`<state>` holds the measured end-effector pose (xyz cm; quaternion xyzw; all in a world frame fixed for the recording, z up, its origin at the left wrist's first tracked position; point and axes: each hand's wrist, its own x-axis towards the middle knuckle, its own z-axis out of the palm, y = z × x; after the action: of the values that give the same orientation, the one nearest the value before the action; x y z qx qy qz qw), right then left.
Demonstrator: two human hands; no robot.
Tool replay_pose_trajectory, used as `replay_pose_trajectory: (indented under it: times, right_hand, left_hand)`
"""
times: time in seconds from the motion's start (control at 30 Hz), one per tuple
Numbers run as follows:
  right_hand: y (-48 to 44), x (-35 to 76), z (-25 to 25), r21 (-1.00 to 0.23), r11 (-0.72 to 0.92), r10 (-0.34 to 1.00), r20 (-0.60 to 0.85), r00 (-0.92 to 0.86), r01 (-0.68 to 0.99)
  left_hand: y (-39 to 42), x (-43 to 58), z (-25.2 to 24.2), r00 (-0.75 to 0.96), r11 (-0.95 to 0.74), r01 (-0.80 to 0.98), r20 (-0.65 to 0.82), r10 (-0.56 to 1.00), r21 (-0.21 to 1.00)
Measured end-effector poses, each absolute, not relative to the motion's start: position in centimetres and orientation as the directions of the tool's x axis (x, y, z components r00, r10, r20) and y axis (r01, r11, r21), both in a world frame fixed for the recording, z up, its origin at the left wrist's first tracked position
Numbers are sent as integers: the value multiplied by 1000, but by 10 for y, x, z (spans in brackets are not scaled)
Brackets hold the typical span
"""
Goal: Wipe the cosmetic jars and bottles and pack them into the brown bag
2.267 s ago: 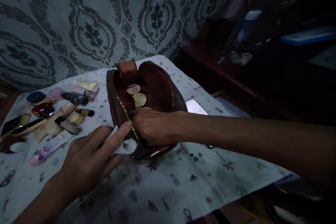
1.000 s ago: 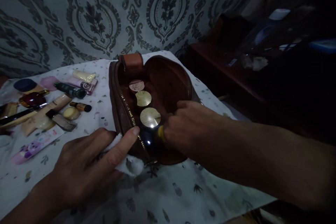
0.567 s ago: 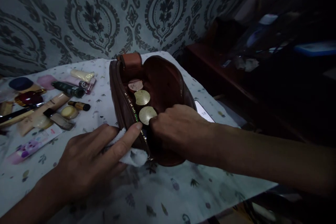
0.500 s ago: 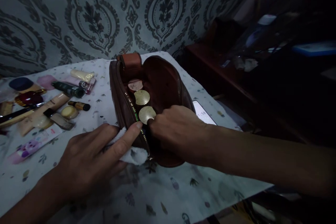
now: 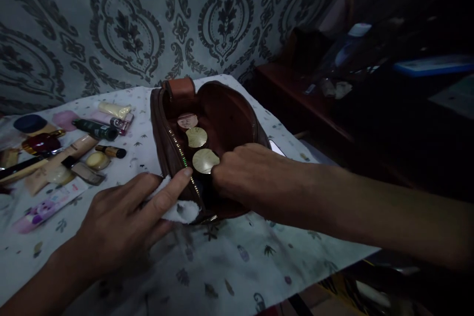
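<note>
A brown zip bag (image 5: pixel 234 116) lies open on the patterned tablecloth. Inside it, along the left wall, sit one pinkish round lid (image 5: pixel 187 120) and two gold-coloured round lids, a middle one (image 5: pixel 197 137) and a nearer one (image 5: pixel 205 160). My right hand (image 5: pixel 240 173) reaches into the bag's near end, fingers curled beside the nearer gold lid; its fingertips are hidden, so what they hold cannot be made out. At the bag's left edge, my left hand (image 5: pixel 129 222) grips a crumpled white cloth (image 5: pixel 181 211), with one finger extended against the zip.
On the left of the tablecloth (image 5: pixel 222 252) lie several cosmetics, including a dark green tube (image 5: pixel 95 129), a small cream jar (image 5: pixel 97 160) and a purple-and-white tube (image 5: pixel 52 206). A phone (image 5: pixel 276 148) shows partly behind the bag. A dim bench with a bottle (image 5: pixel 346 47) stands right.
My right hand stays inside the bag, its wrist slightly higher and covering more of the phone. The view has shifted a little; the lids and my left hand keep their places on the bag.
</note>
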<state>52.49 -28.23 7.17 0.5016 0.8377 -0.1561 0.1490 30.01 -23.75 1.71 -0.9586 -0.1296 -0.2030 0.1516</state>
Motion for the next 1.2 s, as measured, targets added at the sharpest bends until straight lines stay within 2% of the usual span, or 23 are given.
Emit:
replay_pose_trajectory:
  times: [0.17,0.3,0.57,0.67,0.83,0.97,1.07,1.2]
  right_hand:
    - [-283,527,80,-134,433,778,-445,-444,891]
    - [-281,526,76,-165,480,759,-415,-502,862]
    - [-283,532,69,-185,486,789,-327,-520,854]
    - [-285,533,73,-206,444,845,-226,-484,872]
    - [-294,538,81,-247,323,946,100,-307,914]
    - [-311,539,81,-318,304,940,253,-229,898]
    - [-323,537,77,-356,316,936,272,-226,880]
    - [-323,533,72,-354,358,930,221,-294,864]
  left_hand:
    - [-238,299,18,890,-912,325,408,204,-252]
    - [-238,301,19,897,-917,304,402,183,-259]
    - [-238,297,15,878,-929,334,410,246,-158]
    - [-239,295,13,872,-927,345,418,257,-149]
    - [-242,292,11,863,-914,372,423,277,-160]
    - [-245,283,10,835,-921,387,445,324,-55]
    - [-246,269,12,778,-895,440,465,422,77]
    - [-244,242,12,633,-763,606,445,633,224]
